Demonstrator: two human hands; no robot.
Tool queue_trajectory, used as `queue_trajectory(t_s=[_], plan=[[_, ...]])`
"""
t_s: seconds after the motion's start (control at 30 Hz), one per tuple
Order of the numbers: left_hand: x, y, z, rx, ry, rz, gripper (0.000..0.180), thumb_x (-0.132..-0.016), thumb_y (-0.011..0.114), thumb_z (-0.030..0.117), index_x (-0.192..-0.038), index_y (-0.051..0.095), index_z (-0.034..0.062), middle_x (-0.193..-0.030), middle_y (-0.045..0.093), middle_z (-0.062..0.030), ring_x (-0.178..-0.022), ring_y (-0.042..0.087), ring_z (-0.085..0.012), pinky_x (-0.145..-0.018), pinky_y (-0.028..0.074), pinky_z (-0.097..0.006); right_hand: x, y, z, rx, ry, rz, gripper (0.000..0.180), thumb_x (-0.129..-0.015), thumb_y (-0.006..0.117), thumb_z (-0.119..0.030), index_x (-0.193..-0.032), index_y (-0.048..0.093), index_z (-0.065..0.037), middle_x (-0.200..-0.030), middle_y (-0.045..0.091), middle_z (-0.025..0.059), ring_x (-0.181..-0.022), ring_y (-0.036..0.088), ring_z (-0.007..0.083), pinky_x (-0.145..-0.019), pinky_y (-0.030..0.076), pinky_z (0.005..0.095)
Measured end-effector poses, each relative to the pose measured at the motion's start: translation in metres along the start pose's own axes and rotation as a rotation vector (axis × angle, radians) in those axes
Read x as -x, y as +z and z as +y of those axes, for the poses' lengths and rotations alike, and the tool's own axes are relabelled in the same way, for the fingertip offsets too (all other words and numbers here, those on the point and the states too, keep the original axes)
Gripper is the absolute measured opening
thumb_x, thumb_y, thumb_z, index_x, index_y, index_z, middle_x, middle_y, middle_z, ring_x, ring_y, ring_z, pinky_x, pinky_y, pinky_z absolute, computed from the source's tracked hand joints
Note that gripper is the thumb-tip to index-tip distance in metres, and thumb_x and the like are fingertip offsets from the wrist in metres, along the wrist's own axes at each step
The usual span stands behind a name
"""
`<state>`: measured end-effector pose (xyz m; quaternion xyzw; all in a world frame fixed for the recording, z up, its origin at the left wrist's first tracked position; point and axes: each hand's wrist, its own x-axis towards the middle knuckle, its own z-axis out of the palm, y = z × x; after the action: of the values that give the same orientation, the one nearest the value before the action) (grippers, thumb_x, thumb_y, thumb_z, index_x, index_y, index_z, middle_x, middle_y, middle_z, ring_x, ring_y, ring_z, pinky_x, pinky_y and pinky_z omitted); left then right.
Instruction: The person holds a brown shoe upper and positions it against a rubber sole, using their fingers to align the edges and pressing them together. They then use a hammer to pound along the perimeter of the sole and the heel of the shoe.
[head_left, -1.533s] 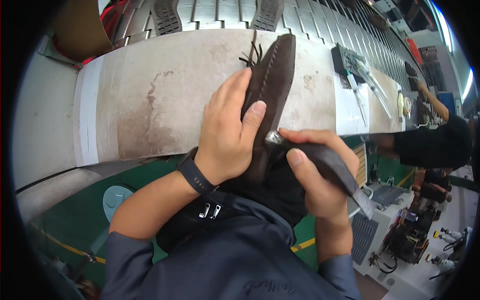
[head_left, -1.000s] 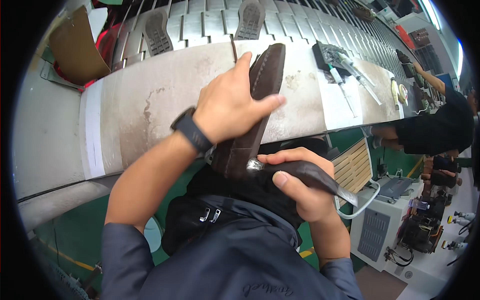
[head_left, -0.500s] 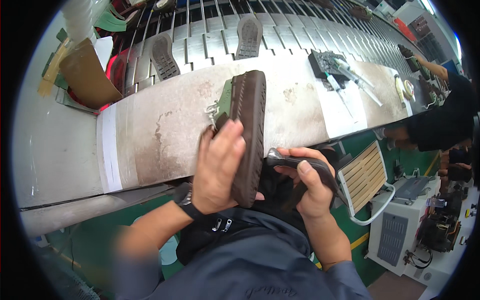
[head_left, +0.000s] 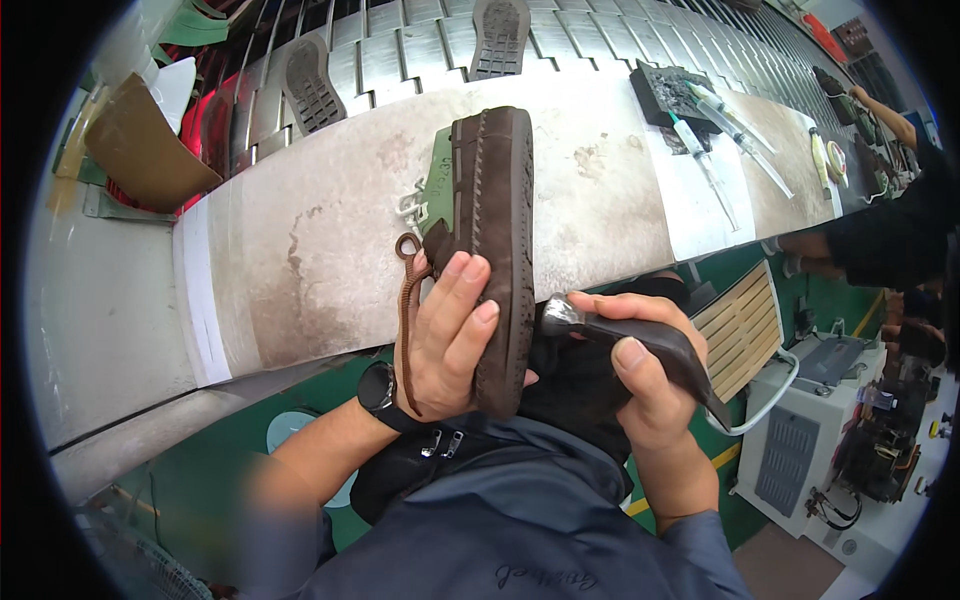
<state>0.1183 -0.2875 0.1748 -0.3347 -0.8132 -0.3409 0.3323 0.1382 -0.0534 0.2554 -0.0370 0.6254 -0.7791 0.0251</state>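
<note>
A dark brown shoe (head_left: 497, 210) stands on its side with the toe pointing away from me and its sole facing right. Inside it is a green shoe last (head_left: 440, 180) with a metal hinge. My left hand (head_left: 448, 345) grips the shoe's upper near the heel, fingers pressed along its side; a brown lace (head_left: 405, 320) hangs by the wrist. In my right hand (head_left: 650, 385) is a cobbler's hammer (head_left: 645, 340), with its shiny round face close to the sole but apart from it. The hammer's handle is mostly hidden.
Beyond the pale worktable (head_left: 340, 230) runs a metal slat conveyor (head_left: 420, 50) carrying loose soles (head_left: 315, 85). At the right lie a black block (head_left: 655, 95) and syringes (head_left: 705, 170). A wooden-slatted chair (head_left: 740, 325) and a white machine (head_left: 800, 460) stand right; a co-worker's arm (head_left: 890, 118) shows beyond.
My left hand, blurred before, now lies still and closed on the shoe, and the lace has come into sight. My view has shifted slightly. The hammer stays close beside the sole.
</note>
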Motion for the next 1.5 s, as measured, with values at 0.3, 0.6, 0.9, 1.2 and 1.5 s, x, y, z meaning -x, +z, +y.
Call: queue_trajectory(t_s=[0.3,0.6,0.9,1.2,1.5], plan=[[-0.008,-0.002,0.005,-0.075,0.0,-0.139,0.043,-0.099,0.068,0.01,-0.141,0.056,0.0146,-0.148,0.066,-0.0148,-0.137,0.065,-0.0323,-0.124,0.034,-0.066,-0.018,-0.018,-0.022,0.321,-0.067,-0.081,0.034,-0.095,0.074,-0.006,-0.126,0.069,0.008,-0.128,0.076,0.0225,-0.12,0.072,0.0262,-0.106,0.055,0.0362],[-0.004,0.002,0.002,-0.043,0.004,-0.117,0.042,-0.098,0.068,0.008,-0.139,0.058,0.0142,-0.147,0.065,-0.016,-0.137,0.064,-0.0342,-0.124,0.035,-0.066,-0.064,-0.009,-0.024,0.889,-0.441,-0.129,0.034,-0.086,0.091,-0.016,-0.109,0.072,0.0,-0.108,0.07,0.0186,-0.09,0.073,0.0308,-0.077,0.059,0.0384],[-0.004,0.008,-0.002,-0.107,0.048,-0.064,0.043,-0.102,0.069,0.009,-0.142,0.055,0.0144,-0.146,0.065,-0.0149,-0.135,0.064,-0.0332,-0.122,0.038,-0.064,-0.074,-0.003,-0.011,0.856,-0.271,-0.268,0.036,-0.083,0.09,-0.019,-0.106,0.072,0.0,-0.105,0.073,0.0114,-0.091,0.072,0.0203,-0.08,0.057,0.0335],[-0.03,-0.014,-0.002,-0.105,0.085,-0.272,0.047,-0.097,0.072,0.017,-0.141,0.055,0.0164,-0.149,0.063,-0.0146,-0.137,0.062,-0.0349,-0.119,0.039,-0.066,-0.054,-0.009,0.014,0.695,-0.292,-0.077,0.027,-0.084,0.087,-0.016,-0.101,0.072,-0.002,-0.091,0.07,0.0128,-0.077,0.07,0.0262,-0.071,0.056,0.0357],[-0.038,-0.017,-0.016,-0.068,0.158,-0.295,0.044,-0.097,0.075,0.024,-0.137,0.057,0.0208,-0.147,0.062,-0.0126,-0.138,0.061,-0.034,-0.119,0.036,-0.073,0.05,-0.013,0.014,0.184,-0.311,-0.063,0.042,-0.101,0.078,-0.027,-0.123,0.066,0.007,-0.121,0.065,0.0262,-0.096,0.079,0.0297,-0.086,0.068,0.0403]])
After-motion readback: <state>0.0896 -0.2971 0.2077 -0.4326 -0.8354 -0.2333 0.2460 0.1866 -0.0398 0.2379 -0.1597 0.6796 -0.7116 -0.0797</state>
